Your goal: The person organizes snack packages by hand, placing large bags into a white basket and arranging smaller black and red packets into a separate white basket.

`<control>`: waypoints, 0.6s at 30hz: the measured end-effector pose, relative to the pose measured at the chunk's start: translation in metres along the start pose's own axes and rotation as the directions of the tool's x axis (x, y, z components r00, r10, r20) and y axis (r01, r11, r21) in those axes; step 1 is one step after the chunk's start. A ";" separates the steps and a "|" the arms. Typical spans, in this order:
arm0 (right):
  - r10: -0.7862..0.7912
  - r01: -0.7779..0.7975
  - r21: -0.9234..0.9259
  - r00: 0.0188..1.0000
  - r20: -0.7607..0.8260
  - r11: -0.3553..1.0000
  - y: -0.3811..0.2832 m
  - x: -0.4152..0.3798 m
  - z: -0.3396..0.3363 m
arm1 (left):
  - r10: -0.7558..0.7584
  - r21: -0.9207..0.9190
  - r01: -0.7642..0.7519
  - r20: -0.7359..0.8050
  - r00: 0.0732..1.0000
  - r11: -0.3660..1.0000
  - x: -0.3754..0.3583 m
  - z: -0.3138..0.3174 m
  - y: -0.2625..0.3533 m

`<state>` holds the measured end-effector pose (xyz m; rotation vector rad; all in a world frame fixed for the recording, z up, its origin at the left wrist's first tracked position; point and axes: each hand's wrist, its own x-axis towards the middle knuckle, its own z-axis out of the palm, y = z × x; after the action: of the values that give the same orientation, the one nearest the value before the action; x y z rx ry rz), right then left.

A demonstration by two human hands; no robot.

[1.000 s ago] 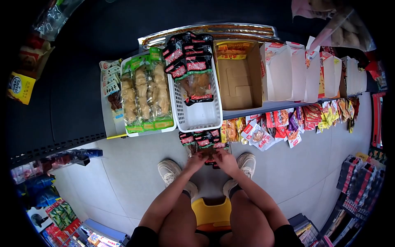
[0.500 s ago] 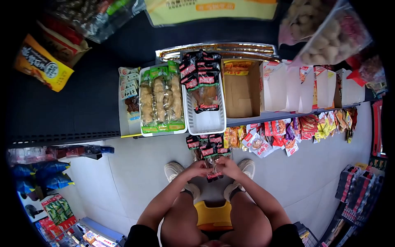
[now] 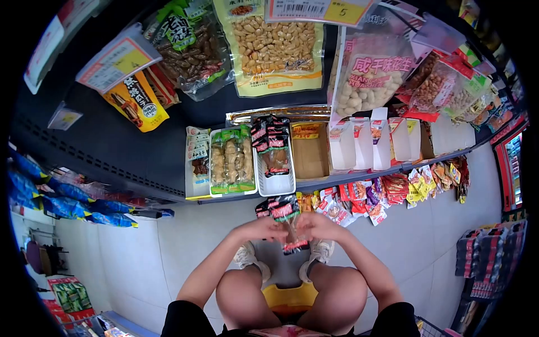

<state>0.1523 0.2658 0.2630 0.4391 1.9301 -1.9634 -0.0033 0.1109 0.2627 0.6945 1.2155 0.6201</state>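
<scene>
Between my two hands is a clear snack packet [image 3: 291, 229] with black and pink printed ends, held above the floor in front of the shelf. My left hand [image 3: 270, 229] has its fingers closed at the packet's left side. On its right side my right hand [image 3: 315, 226] pinches the same packet. Some fingertips are blurred. Just beyond the hands, partly hidden, lie more black-and-pink packets [image 3: 262, 209]. A white plastic basket [image 3: 279, 184] on the shelf edge holds matching packets [image 3: 270, 135] at its far end.
Left of the basket stands a tray of green-ended snack packs [image 3: 231, 160]. A brown cardboard box [image 3: 310, 160] and several white boxes [image 3: 362, 147] stand to its right. Small colourful packets [image 3: 387, 194] lie below the shelf. Peanut bags [image 3: 275, 50] hang above. A yellow stool [image 3: 289, 297] is under me.
The view has tilted up, showing more of the hanging bags and price tags. Both hands stay at the packet, which is now more tilted.
</scene>
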 end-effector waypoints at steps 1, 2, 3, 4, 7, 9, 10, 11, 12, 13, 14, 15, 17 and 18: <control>-0.026 0.027 0.025 1.000 -0.013 0.999 -0.006 0.000 -0.003 | 0.047 0.101 -0.045 -0.027 0.999 0.994 -0.005 -0.003 0.013; -0.054 0.055 0.049 0.998 -0.026 0.997 -0.011 0.000 -0.006 | 0.097 0.203 -0.085 -0.049 0.994 0.975 -0.007 -0.006 0.023; -0.101 0.103 0.044 0.994 -0.049 0.994 -0.010 0.004 -0.010 | 0.090 0.273 -0.055 -0.117 0.989 0.960 -0.005 -0.009 0.026; -0.104 0.107 0.042 0.993 -0.053 0.993 -0.020 0.004 -0.013 | 0.093 0.278 -0.057 -0.116 0.989 0.959 -0.011 -0.006 0.041; -0.232 0.238 0.005 0.951 -0.204 0.971 -0.056 0.011 -0.016 | 0.248 0.098 -0.228 -0.374 0.894 0.969 -0.020 0.001 0.075; -0.184 0.196 0.015 0.942 -0.282 0.981 -0.077 0.019 -0.024 | 0.294 -0.042 -0.368 -0.519 0.803 0.929 -0.007 -0.003 0.076; -0.187 0.197 0.008 0.940 -0.285 0.980 -0.086 0.024 -0.029 | 0.302 -0.038 -0.374 -0.517 0.801 0.927 -0.005 -0.002 0.082; -0.165 0.187 0.030 0.922 -0.350 0.982 -0.091 0.029 -0.031 | 0.295 -0.083 -0.454 -0.655 0.695 0.887 -0.004 0.000 0.088; -0.142 0.179 0.051 0.900 -0.412 0.983 -0.093 0.034 -0.030 | 0.264 -0.111 -0.536 -0.776 0.573 0.837 -0.003 0.003 0.093; -0.192 0.215 -0.007 0.858 -0.477 0.977 -0.086 0.045 -0.028 | 0.276 -0.096 -0.588 -0.816 0.509 0.803 -0.003 0.007 0.095; -0.195 0.215 -0.012 0.855 -0.480 0.976 -0.077 0.054 -0.024 | 0.281 -0.094 -0.592 -0.814 0.509 0.800 -0.002 0.008 0.091; -0.323 0.289 -0.149 0.786 -0.527 0.946 -0.072 0.060 -0.016 | 0.274 -0.096 -0.609 -0.830 0.485 0.787 0.000 0.008 0.085; -0.425 0.339 -0.256 0.734 -0.531 0.905 -0.060 0.065 -0.014 | 0.215 -0.188 -0.615 -0.826 0.521 0.766 0.002 0.000 0.071; -0.413 0.332 -0.246 0.743 -0.526 0.911 -0.064 0.061 -0.010 | 0.200 -0.200 -0.610 -0.828 0.523 0.767 0.001 0.001 0.068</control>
<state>0.0688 0.2746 0.2918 0.7121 2.6987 -2.0733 -0.0060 0.1548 0.3141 0.2637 1.5932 1.7255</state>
